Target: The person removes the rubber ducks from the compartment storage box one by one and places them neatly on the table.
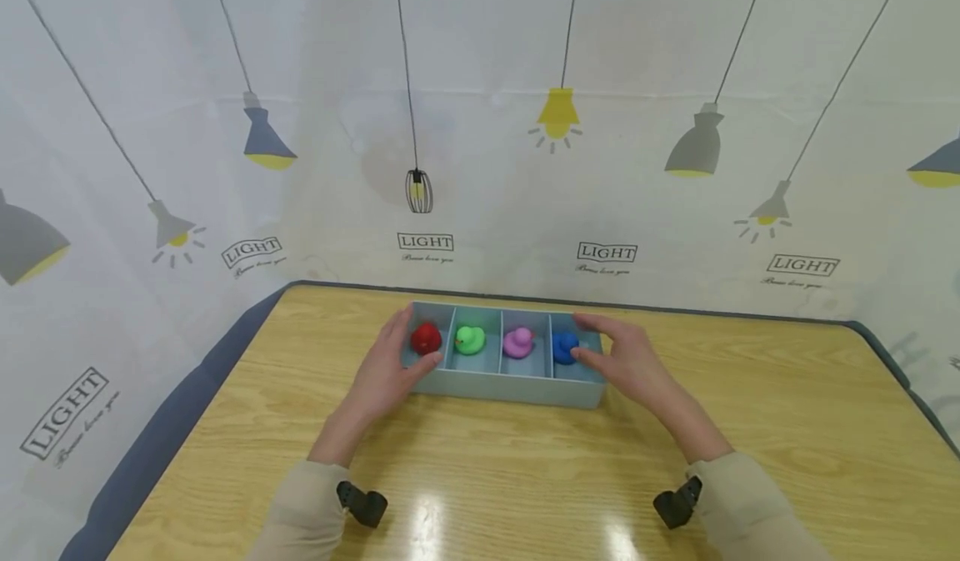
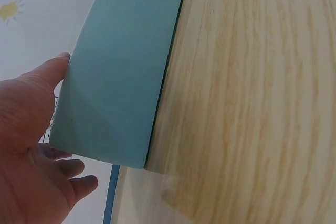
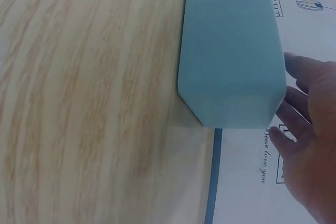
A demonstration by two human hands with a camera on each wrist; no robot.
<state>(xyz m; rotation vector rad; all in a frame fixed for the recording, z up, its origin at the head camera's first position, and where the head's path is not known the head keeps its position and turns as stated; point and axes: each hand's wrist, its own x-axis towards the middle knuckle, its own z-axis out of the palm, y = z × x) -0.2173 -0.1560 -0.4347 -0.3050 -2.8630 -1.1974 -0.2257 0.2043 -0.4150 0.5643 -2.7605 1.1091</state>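
Observation:
A light blue divided box (image 1: 510, 388) lies on the wooden table. From left to right, its compartments hold a red rubber duck (image 1: 426, 338), a green duck (image 1: 470, 340), a pink duck (image 1: 518, 343) and a blue duck (image 1: 566, 348). My left hand (image 1: 386, 365) is at the box's left end, fingers along the end and thumb over the front rim. At the opposite end, my right hand (image 1: 633, 361) spreads its fingers by the back corner, its thumb overlapping the blue duck. Both wrist views show relaxed fingers close at the box's rim (image 2: 65, 90).
The wooden table (image 1: 480, 469) has a dark edge and ends just behind the box. Beyond it hangs a white backdrop (image 1: 495, 144) printed with lamps and lettering. A black camera mount sits at each wrist.

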